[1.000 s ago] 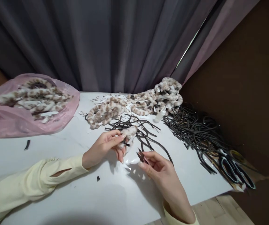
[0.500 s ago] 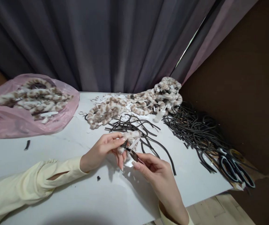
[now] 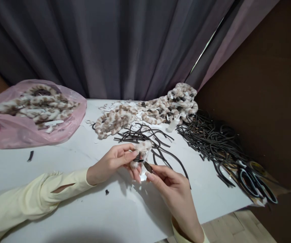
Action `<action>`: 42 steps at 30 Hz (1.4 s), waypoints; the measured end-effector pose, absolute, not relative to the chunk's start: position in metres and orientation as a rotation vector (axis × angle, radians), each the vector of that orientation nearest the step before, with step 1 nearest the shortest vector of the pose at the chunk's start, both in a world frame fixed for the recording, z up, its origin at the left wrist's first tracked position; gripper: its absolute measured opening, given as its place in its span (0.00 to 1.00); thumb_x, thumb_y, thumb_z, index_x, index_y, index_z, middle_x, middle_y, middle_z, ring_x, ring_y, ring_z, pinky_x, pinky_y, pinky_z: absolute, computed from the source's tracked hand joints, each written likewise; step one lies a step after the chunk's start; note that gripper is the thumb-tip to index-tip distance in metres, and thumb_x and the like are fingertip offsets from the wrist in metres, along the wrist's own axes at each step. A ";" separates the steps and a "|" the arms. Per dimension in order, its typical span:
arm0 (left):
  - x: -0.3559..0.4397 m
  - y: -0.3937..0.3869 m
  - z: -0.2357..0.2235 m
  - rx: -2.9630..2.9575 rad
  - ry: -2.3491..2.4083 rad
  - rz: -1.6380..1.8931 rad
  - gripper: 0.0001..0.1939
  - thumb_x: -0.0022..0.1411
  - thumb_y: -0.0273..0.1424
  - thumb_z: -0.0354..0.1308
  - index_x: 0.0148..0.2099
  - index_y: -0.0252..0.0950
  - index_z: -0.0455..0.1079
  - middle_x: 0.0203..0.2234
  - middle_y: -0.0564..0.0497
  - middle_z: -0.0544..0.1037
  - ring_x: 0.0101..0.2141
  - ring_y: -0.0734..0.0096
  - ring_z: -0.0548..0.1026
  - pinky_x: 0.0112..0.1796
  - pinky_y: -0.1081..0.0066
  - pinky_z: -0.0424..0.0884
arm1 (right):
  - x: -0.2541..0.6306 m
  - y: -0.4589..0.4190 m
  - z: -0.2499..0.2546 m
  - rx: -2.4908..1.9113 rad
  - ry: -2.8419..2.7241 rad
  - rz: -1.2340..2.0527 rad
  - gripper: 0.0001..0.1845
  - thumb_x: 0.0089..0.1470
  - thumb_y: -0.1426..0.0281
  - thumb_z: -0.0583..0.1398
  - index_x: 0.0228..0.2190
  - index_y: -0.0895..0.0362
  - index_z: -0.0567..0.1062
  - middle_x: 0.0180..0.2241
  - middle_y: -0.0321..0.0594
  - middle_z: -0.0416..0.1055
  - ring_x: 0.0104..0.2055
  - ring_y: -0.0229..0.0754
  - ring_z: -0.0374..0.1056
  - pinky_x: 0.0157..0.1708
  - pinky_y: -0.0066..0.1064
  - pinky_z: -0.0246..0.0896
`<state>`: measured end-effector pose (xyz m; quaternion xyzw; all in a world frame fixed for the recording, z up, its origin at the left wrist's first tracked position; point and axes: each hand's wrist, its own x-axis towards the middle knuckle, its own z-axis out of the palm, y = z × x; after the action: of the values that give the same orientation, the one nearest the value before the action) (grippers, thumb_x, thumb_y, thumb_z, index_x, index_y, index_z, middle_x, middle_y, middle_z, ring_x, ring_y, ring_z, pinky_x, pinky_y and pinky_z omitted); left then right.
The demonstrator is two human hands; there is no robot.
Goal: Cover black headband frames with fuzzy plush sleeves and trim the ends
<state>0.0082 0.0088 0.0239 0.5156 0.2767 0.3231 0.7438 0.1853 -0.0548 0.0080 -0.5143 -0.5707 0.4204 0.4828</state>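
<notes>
In my left hand [image 3: 118,160] is a short fluffy cream-and-brown fur tube [image 3: 143,146], pinched between thumb and fingers at a black section [image 3: 137,157]. A white tag hangs beside the fluff. My right hand [image 3: 167,184] grips small dark metal pliers [image 3: 147,166]; their handles are mostly hidden in the palm. The tips point at the black section, close to my left fingertips; whether they touch it I cannot tell. Just beyond both hands, several black cords [image 3: 135,135] lie loosely across the white table [image 3: 84,216].
A pink plastic bag [image 3: 71,130] of fur loops lies at left. More fur loops [image 3: 116,119] and small metal rings [image 3: 89,122] are at the back. A small translucent bottle [image 3: 172,125], a heap of black cords [image 3: 211,138] and scissors [image 3: 248,182] occupy the right side.
The plier tips have drawn back slightly to the right from the black section. My left hand has shifted a little to the right with the fur tube.
</notes>
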 end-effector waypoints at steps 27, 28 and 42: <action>0.015 0.003 0.036 1.125 0.906 0.771 0.15 0.54 0.38 0.60 0.38 0.33 0.66 0.22 0.50 0.77 0.28 0.67 0.78 0.33 0.71 0.72 | 0.190 -0.051 0.010 -1.052 -2.068 0.085 0.20 0.55 0.80 0.54 0.49 0.58 0.64 0.30 0.42 0.72 0.29 0.39 0.67 0.28 0.31 0.60; 0.015 0.003 0.036 1.126 0.913 0.774 0.15 0.53 0.38 0.60 0.38 0.33 0.66 0.22 0.51 0.77 0.28 0.67 0.77 0.34 0.72 0.72 | 0.190 -0.050 0.009 -1.052 -2.066 0.057 0.19 0.55 0.80 0.54 0.48 0.59 0.65 0.29 0.41 0.72 0.28 0.38 0.67 0.27 0.31 0.60; 0.014 0.004 0.040 1.101 0.948 0.832 0.13 0.54 0.36 0.60 0.37 0.33 0.66 0.25 0.47 0.79 0.32 0.68 0.78 0.35 0.74 0.72 | 0.201 -0.047 0.011 -1.299 -1.556 0.758 0.09 0.47 0.67 0.63 0.33 0.56 0.77 0.28 0.38 0.75 0.24 0.35 0.68 0.21 0.21 0.63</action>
<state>0.0138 0.0044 0.0403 0.4884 0.4206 0.3690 0.6696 0.2009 -0.0471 0.0113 -0.5298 -0.6349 0.3092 0.4696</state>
